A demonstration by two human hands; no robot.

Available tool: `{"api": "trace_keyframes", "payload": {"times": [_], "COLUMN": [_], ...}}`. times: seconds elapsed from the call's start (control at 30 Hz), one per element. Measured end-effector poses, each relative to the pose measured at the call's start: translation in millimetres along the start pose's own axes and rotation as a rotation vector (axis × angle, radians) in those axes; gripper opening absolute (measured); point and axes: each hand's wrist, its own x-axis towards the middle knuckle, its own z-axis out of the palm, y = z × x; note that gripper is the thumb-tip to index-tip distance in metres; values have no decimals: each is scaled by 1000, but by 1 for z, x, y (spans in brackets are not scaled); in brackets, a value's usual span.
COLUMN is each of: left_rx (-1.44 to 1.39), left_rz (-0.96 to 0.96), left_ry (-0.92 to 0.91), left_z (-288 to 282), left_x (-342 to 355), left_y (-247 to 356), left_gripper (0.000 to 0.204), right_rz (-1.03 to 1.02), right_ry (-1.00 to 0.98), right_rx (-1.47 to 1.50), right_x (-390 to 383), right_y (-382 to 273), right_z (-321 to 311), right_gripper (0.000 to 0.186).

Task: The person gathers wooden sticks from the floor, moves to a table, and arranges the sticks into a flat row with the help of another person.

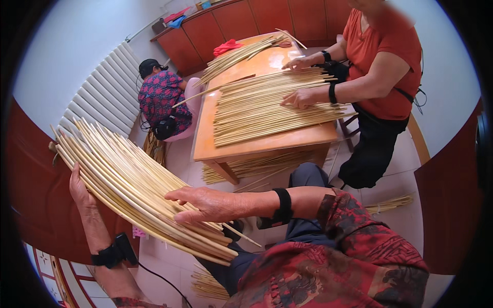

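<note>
Head view: at frame left I see the left hand (pixel 82 189) gripping stalks (pixel 134 180); near centre the right hand (pixel 208 203) lies over them, its grip I cannot tell.

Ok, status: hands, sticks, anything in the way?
Left hand against the stick bundle from the left, right hand on top. Bundle slanted, far tips uneven. Table stands beyond, not in the way.

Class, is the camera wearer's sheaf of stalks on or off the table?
Off: the left hand supports the sheaf, the right hand is over it, and floor shows between sheaf and table.
</note>
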Motion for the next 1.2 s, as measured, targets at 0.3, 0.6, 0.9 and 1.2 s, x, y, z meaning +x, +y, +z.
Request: {"api": "trace_keyframes", "payload": {"times": [0.3, 0.6, 0.9, 1.2], "left_rx": [126, 62, -3, 20], "left_rz": [81, 46, -26, -14], "left_ry": [92, 15, 40, 239], "left_z": [32, 34, 37, 35], "left_x": [29, -5, -43, -44], "left_y": [-49, -48, -57, -74], "left_gripper": [29, 27, 30, 30], "right_rz": [-1, 140, 508, 424], "right_ry": [128, 47, 260, 92], "right_rx": [-302, -303, -1296, -1567], "right_x": [-4, -32, -155, -155], "right_y": [-23, 17, 118, 153], "right_z": [-19, -62, -202, -228], "right_gripper": [65, 42, 42, 31]}}
